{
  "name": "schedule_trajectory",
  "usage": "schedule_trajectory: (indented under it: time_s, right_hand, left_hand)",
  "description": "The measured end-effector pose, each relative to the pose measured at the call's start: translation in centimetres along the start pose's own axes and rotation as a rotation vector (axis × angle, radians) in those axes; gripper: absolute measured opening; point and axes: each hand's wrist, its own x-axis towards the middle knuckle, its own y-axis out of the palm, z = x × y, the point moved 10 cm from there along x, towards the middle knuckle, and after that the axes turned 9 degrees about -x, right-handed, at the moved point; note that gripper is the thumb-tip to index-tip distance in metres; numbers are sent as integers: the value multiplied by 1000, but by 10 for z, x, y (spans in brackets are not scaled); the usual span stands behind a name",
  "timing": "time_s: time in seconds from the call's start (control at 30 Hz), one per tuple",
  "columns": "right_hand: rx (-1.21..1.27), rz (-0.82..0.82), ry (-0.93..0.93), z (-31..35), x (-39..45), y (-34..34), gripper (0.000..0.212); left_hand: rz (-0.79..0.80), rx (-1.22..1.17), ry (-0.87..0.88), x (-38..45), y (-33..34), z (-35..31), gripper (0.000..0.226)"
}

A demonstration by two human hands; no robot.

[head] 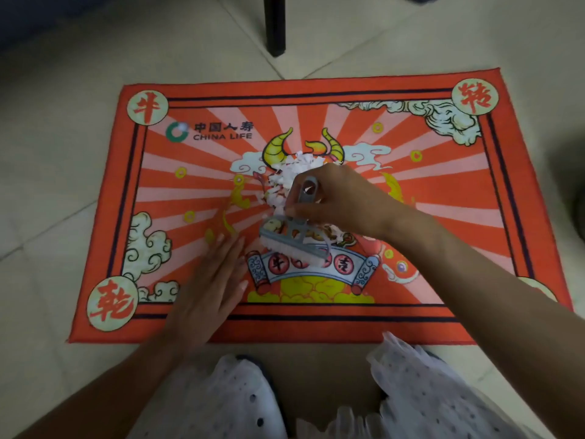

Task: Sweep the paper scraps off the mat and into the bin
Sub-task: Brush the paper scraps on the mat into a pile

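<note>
A red printed mat (443,191) lies flat on the tiled floor. A heap of white paper scraps (289,179) sits near its middle. My right hand (342,201) grips the grey handle of a small brush (294,242), whose white bristles touch the mat just on the near side of the heap. My left hand (212,280) lies flat on the mat to the left of the brush, fingers straight. No bin shows in this view.
A dark furniture leg (274,25) stands on the floor beyond the mat's far edge. A dark object (577,217) shows at the right border. My knees in white dotted fabric (240,403) are at the mat's near edge.
</note>
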Motion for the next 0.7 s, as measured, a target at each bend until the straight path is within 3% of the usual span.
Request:
schedule_trajectory:
  time_s: [0.1,0.3,0.53,0.7]
  right_hand:
    - [7,126,-4,9,7,31,14]
    - [-83,186,-22,4,14,50,47]
    - [-168,114,-15,3,18,39,44]
    - [-268,-42,-11,-3,24,14,47]
  left_hand:
    - [-47,-1,-41,-7,-7,17,60]
    - [-32,-21,-39,-6,-3,18,59]
    - [-46,-80,-88,-2,3,21,65]
    - [-65,-112,-93,-3,0,26,73]
